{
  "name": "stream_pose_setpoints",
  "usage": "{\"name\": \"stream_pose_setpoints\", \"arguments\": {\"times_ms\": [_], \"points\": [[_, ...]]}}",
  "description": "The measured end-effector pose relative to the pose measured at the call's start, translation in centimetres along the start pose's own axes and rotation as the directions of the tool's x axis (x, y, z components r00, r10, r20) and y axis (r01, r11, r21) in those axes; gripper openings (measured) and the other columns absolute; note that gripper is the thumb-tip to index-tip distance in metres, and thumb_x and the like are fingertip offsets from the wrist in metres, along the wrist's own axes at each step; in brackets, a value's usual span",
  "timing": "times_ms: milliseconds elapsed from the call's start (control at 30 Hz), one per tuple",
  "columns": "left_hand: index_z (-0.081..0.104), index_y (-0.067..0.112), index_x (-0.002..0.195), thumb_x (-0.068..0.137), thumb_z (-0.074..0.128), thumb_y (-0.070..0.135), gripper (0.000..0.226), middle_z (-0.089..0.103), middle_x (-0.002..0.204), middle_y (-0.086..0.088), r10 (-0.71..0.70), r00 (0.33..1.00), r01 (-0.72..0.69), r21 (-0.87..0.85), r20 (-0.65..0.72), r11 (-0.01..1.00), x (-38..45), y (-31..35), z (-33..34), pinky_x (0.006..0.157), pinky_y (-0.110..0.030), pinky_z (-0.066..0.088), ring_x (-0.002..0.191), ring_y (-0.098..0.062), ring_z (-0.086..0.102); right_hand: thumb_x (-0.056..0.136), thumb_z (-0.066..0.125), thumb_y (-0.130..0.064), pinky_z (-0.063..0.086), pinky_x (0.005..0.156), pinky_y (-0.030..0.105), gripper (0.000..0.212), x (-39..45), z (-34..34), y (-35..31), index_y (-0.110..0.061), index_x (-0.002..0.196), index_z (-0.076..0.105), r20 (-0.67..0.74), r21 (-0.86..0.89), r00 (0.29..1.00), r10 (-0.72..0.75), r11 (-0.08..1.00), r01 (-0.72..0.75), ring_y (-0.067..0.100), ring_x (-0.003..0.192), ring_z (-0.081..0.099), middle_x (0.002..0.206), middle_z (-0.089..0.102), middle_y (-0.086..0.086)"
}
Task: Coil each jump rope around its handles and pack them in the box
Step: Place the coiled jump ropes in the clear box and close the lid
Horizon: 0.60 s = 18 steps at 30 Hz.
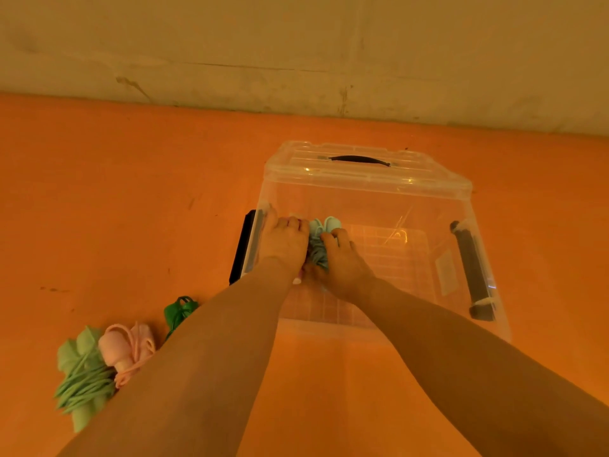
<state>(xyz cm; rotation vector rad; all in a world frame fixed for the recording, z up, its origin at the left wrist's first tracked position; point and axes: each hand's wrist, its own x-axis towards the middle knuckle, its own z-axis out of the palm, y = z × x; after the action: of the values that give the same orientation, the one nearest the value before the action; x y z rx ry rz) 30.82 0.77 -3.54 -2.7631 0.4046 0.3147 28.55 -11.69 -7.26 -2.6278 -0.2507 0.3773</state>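
A clear plastic box (425, 206) stands open on the orange floor, its lid (362, 166) with a black handle tipped back behind it. Both my hands reach into its left side. My left hand (285, 240) and my right hand (342, 263) hold a coiled pale blue jump rope (321, 234) between them, low in the box near its left wall. A small pink piece shows under my left wrist. On the floor to the left lie a light green coiled rope (84, 377), a pink coiled rope (128, 351) and a dark green rope (179, 311), partly hidden by my left forearm.
Black latches hang on the box's left side (242, 247) and right side (474, 272). A stained wall (296, 51) runs along the back edge of the orange floor (115, 192).
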Motion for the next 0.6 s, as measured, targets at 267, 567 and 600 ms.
{"name": "stream_pose_setpoints", "arguments": {"times_ms": [267, 567, 600], "points": [[0.045, 0.015, 0.133, 0.082, 0.067, 0.039, 0.06, 0.05, 0.134, -0.006, -0.01, 0.961, -0.001, -0.039, -0.277, 0.999, -5.4, -2.7, -1.4, 0.109, -0.043, 0.008, 0.126, -0.025, 0.045, 0.097, 0.041, -0.046, 0.044, 0.089, 0.044, 0.054, -2.0, -3.3, -2.7, -0.017, 0.142, 0.032, -0.079, -0.235, 0.996, -0.037, 0.972, 0.017, 0.034, 0.122, 0.041, 0.148, 0.026, 0.009], [0.037, 0.014, 0.14, 0.099, 0.038, 0.036, 0.046, 0.042, 0.142, -0.009, -0.237, 0.958, 0.179, -0.305, -0.164, 0.935, -18.5, -6.7, -0.8, 0.106, -0.044, 0.018, 0.126, -0.029, 0.042, 0.093, 0.038, -0.037, 0.049, 0.077, 0.043, 0.044, -7.9, -3.4, -11.2, -0.007, 0.121, 0.055, -0.142, -0.283, 0.875, -0.462, 0.866, 0.411, 0.032, 0.104, 0.056, 0.126, 0.053, 0.015], [0.035, 0.013, 0.141, 0.1, 0.037, 0.037, 0.048, 0.041, 0.144, -0.009, -0.268, 0.954, 0.215, -0.317, -0.133, 0.924, -19.9, -7.3, -0.4, 0.107, -0.045, 0.019, 0.128, -0.029, 0.041, 0.092, 0.043, -0.034, 0.049, 0.074, 0.042, 0.039, -8.6, -2.9, -12.3, -0.007, 0.117, 0.057, -0.14, -0.273, 0.859, -0.492, 0.853, 0.444, 0.032, 0.1, 0.058, 0.122, 0.055, 0.015]]}}
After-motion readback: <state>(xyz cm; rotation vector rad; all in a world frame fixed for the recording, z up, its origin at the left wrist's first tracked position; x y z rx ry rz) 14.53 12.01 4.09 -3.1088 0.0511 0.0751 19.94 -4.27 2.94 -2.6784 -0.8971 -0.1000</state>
